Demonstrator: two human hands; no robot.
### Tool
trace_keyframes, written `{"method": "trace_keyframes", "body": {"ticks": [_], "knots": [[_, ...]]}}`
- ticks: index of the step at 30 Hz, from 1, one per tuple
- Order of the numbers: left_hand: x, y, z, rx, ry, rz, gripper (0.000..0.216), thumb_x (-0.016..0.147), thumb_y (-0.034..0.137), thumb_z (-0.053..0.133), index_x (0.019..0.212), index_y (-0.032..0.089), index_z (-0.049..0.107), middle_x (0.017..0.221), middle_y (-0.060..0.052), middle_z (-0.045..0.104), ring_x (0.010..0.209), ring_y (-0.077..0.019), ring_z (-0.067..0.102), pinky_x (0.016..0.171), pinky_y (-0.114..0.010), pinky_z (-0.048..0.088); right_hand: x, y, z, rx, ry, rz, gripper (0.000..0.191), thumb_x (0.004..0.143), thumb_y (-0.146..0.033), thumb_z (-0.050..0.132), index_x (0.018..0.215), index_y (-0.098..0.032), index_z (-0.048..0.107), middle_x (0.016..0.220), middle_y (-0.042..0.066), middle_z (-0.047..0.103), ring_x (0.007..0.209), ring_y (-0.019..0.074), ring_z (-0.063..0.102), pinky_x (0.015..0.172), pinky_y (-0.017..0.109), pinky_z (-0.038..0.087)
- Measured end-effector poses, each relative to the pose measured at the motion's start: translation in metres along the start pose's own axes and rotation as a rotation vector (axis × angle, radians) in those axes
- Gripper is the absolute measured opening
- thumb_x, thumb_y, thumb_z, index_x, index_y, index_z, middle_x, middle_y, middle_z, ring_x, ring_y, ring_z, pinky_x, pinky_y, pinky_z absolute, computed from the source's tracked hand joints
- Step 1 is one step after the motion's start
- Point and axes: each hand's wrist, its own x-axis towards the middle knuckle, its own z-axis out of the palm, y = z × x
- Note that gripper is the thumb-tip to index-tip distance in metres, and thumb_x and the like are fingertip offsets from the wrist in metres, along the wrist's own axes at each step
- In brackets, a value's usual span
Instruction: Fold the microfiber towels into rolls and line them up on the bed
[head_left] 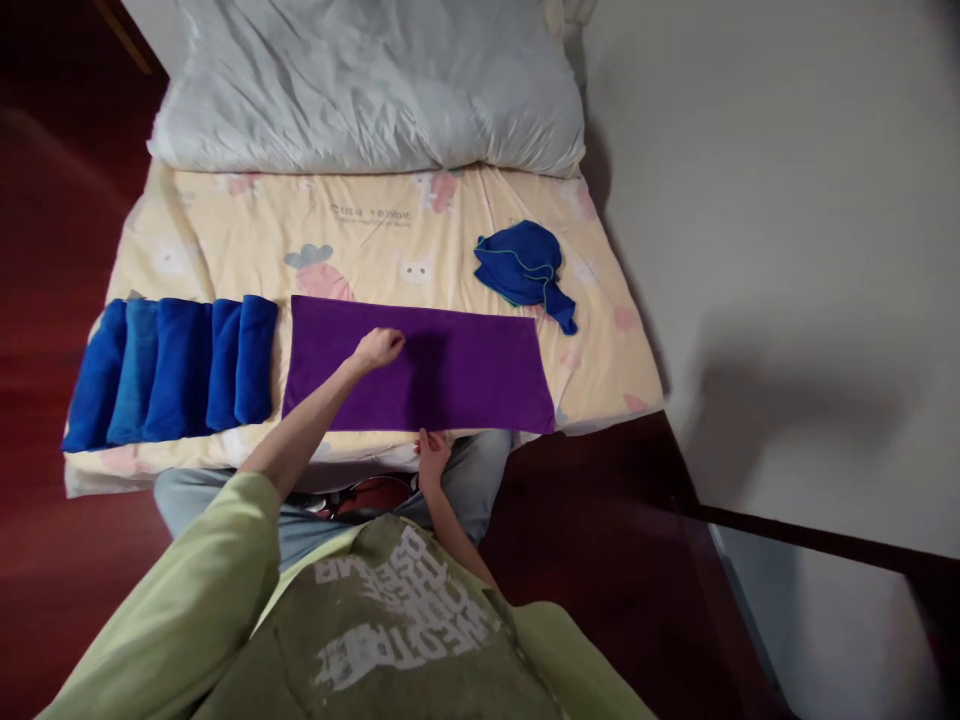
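A purple towel (491, 370) lies spread flat along the near edge of the bed, its long side running left to right. Over its middle is my left hand (380, 348), fingers curled closed; whether anything is between them is hidden. My right hand (433, 457) is at the towel's near edge, thumb and fingertips closed on the hem. Left of the towel, several rolled or folded blue towels (176, 365) lie side by side. A crumpled dark blue cloth (525, 262) with green edging rests beyond the towel's right end.
The bed has a cream sheet (247, 250) printed with rabbits and carrots. A pale grey quilt (367, 90) is bunched across the far side. A white wall (787, 200) stands on the right, and dark red floor (60, 300) shows on the left.
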Motion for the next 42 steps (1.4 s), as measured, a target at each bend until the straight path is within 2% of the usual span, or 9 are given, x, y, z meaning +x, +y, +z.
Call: {"method": "trace_keyframes", "body": {"ticks": [3,6,9,13,18,26,32,38,42], "knots": [[0.066,0.008,-0.004,0.028,-0.015,0.047,0.040,0.098,0.027,0.042,0.122,0.019,0.074,0.127,-0.010,0.072,0.119,-0.0232,0.065,0.104,-0.030,0.049,0.004,0.008,0.000,0.057,-0.016,0.024,0.047,0.074,-0.063,0.074,0.075,-0.018,0.061,0.061,0.001,0.065,0.049,0.0136,0.055,0.050,0.027,0.048],[0.115,0.011,0.008,0.075,-0.092,0.040,0.041,0.098,0.026,0.045,0.128,0.016,0.072,0.128,-0.014,0.070,0.123,-0.0267,0.062,0.106,-0.035,0.048,0.005,0.011,-0.004,0.074,-0.053,0.057,0.048,0.073,-0.064,0.074,0.076,-0.019,0.061,0.059,0.001,0.064,0.049,0.0139,0.056,0.051,0.027,0.049],[0.150,0.007,0.026,0.085,-0.160,0.022,0.038,0.097,0.028,0.050,0.126,0.017,0.072,0.126,-0.014,0.070,0.122,-0.0266,0.061,0.104,-0.033,0.047,0.004,0.009,-0.008,0.064,-0.074,0.057,0.051,0.073,-0.068,0.073,0.080,-0.019,0.061,0.060,0.000,0.063,0.052,0.0151,0.057,0.053,0.029,0.051],[0.178,-0.003,0.043,0.016,-0.200,0.005,0.034,0.093,0.034,0.056,0.118,0.019,0.075,0.117,-0.010,0.072,0.112,-0.0238,0.063,0.098,-0.029,0.047,0.001,0.001,-0.009,0.025,-0.097,0.057,0.052,0.076,-0.071,0.070,0.081,-0.020,0.060,0.062,0.001,0.061,0.054,0.0159,0.058,0.055,0.031,0.051],[0.190,-0.010,0.045,-0.086,-0.179,0.003,0.025,0.085,0.032,0.065,0.101,0.017,0.076,0.108,-0.011,0.071,0.107,-0.0239,0.062,0.096,-0.030,0.047,-0.001,-0.008,-0.008,0.031,-0.088,0.109,0.053,0.073,-0.071,0.073,0.079,-0.020,0.060,0.062,0.000,0.061,0.056,0.0157,0.056,0.058,0.031,0.051],[0.195,-0.015,0.036,-0.196,-0.272,-0.097,0.025,0.072,0.030,0.076,0.094,0.020,0.074,0.082,-0.003,0.070,0.089,-0.0197,0.064,0.086,-0.029,0.050,-0.004,-0.013,-0.009,0.028,-0.125,0.086,0.048,0.076,-0.065,0.075,0.081,-0.018,0.069,0.065,0.002,0.066,0.056,0.0158,0.056,0.058,0.032,0.049],[0.197,-0.018,0.027,-0.319,-0.183,-0.045,0.020,0.069,0.021,0.073,0.089,0.017,0.076,0.081,-0.005,0.070,0.084,-0.0181,0.065,0.085,-0.029,0.051,-0.007,-0.013,-0.007,-0.024,-0.150,0.047,0.044,0.080,-0.063,0.072,0.084,-0.019,0.071,0.064,0.002,0.069,0.050,0.0153,0.053,0.055,0.030,0.046],[0.192,-0.016,0.008,-0.434,-0.124,-0.031,0.026,0.070,0.023,0.074,0.095,0.017,0.078,0.084,-0.004,0.072,0.077,-0.0152,0.064,0.080,-0.028,0.052,-0.015,-0.023,-0.008,-0.092,-0.114,-0.023,0.047,0.084,-0.063,0.067,0.065,-0.021,0.061,0.058,0.002,0.063,0.052,0.0156,0.055,0.058,0.029,0.043],[0.182,-0.013,-0.011,-0.472,-0.071,-0.020,0.029,0.071,0.028,0.073,0.097,0.017,0.079,0.084,-0.004,0.074,0.077,-0.0151,0.065,0.079,-0.027,0.053,-0.022,-0.028,-0.011,-0.134,-0.073,-0.054,0.046,0.084,-0.061,0.066,0.063,-0.021,0.061,0.055,0.002,0.062,0.054,0.0173,0.056,0.061,0.030,0.043]]}}
